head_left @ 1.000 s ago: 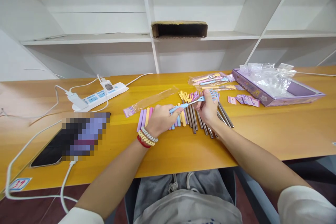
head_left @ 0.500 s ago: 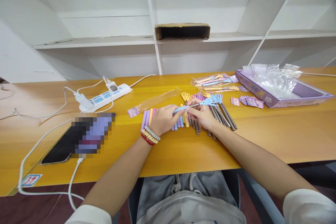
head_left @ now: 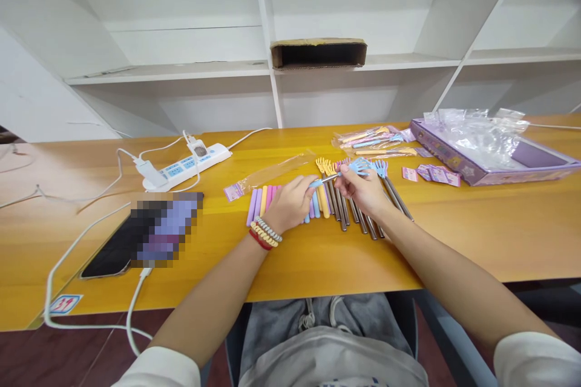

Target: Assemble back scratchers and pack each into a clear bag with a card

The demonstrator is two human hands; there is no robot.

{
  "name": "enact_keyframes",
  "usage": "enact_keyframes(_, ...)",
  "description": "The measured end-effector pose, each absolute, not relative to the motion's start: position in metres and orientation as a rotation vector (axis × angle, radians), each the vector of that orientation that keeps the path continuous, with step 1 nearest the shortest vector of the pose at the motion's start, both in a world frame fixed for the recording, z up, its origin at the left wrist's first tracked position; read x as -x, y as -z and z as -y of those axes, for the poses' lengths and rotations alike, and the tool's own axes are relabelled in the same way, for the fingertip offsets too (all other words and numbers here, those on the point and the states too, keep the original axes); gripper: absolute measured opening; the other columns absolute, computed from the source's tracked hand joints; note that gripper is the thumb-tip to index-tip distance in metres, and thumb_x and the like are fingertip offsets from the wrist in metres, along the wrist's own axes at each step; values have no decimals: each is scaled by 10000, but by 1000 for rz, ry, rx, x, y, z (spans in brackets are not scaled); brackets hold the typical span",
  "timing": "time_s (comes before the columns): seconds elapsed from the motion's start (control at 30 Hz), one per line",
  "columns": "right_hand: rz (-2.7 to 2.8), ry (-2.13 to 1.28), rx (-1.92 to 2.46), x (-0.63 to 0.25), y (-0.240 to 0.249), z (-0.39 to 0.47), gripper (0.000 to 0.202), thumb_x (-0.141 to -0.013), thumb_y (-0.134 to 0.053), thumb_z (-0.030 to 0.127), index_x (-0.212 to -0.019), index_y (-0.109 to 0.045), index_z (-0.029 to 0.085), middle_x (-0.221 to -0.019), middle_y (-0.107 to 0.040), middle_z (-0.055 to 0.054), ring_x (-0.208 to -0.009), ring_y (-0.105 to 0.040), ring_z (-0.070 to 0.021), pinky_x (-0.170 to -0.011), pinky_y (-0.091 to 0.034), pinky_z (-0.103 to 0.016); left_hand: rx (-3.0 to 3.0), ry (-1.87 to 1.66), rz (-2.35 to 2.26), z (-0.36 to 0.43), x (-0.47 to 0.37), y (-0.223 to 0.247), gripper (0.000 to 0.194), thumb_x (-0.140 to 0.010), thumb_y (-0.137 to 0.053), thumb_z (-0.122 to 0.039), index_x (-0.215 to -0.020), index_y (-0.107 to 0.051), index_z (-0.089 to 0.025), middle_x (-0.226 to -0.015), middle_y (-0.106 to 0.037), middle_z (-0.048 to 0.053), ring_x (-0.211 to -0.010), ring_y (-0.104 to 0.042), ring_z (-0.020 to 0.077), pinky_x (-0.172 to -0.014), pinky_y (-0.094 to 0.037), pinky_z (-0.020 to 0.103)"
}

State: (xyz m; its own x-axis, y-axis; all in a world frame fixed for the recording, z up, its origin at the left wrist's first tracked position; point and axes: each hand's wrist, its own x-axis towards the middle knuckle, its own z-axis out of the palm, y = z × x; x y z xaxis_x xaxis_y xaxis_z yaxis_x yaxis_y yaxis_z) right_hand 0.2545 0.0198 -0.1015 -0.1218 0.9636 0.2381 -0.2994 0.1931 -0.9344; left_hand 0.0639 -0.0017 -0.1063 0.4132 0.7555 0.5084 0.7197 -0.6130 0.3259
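Note:
Both hands are on one blue back scratcher, with a metal rod between its blue grip and its claw head. My left hand is closed round the grip. The fingers of my right hand pinch it close to the claw. Below and beside the left hand lies a row of coloured handle sleeves in purple, yellow, pink and blue, partly hidden by the hand. Under my right hand several metal rods with yellow, purple and blue claw heads lie side by side.
A clear bag with a purple card lies behind the sleeves. Bagged back scratchers, purple cards and a purple box with clear bags are at right. A power strip, phone and cables are left.
My right hand has shifted right, from the grip's end to near the claw, and more of the metal rod shows. My left hand stays on the grip.

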Motion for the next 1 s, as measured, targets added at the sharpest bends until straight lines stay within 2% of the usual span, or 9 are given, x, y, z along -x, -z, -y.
enact_keyframes(0.13, 1265, -1213, 787, -254, 106, -20, 289, -749, -656, 443, -734, -572, 167, -549, -558, 13, -405, -430, -68, -367, -294, -202, -2560, -949, -1368, 4, -66, 104, 320, -935, -363, -341, -1173, -515, -192, -1076, -625, 71, -1000, -584, 191, -869, -457, 322)
enact_keyframes(0.4, 1517, -1318, 766, -245, 109, -8, 328, -682, -712, 453, -781, -546, 188, -568, -554, 36, -447, -476, -75, -415, -354, -197, -2672, -823, -1220, 10, -70, 101, 318, -938, -334, -384, -999, -569, -179, -938, -619, 67, -838, -575, 160, -738, -433, 281)
enact_keyframes(0.53, 1767, -1073, 789, -245, 112, -6, 358, -763, -615, 503, -649, -519, 177, -527, -562, 18, -456, -493, -88, -437, -355, -206, -2739, -804, -1221, 11, -73, 103, 333, -917, -362, -437, -870, -559, -172, -865, -608, 59, -776, -557, 159, -688, -399, 282)
enact_keyframes(0.7, 2139, -769, 765, -252, 113, -7, 483, -913, -402, 440, -565, -588, 163, -534, -593, -14, -485, -495, -90, -500, -361, -221, -2761, -765, -1217, 10, -69, 103, 363, -903, -370, -475, -780, -538, -177, -800, -617, 45, -698, -541, 148, -627, -354, 275)
enact_keyframes(0.83, 2285, -556, 707, -252, 109, -4, 478, -922, -391, 403, -543, -557, 164, -495, -505, 3, -472, -421, -79, -496, -299, -227, -2764, -651, -1150, 6, -63, 101, 365, -880, -409, -481, -704, -532, -186, -708, -624, 17, -618, -531, 132, -551, -295, 260)
enact_keyframes(1.0, 2334, -349, 719, -248, 104, 2, 454, -906, -418, 373, -502, -445, 169, -474, -395, 15, -457, -316, -76, -496, -229, -255, -2788, -549, -1104, -5, -56, 98, 385, -817, -469, -496, -592, -502, -186, -580, -582, 3, -528, -492, 121, -515, -273, 252)
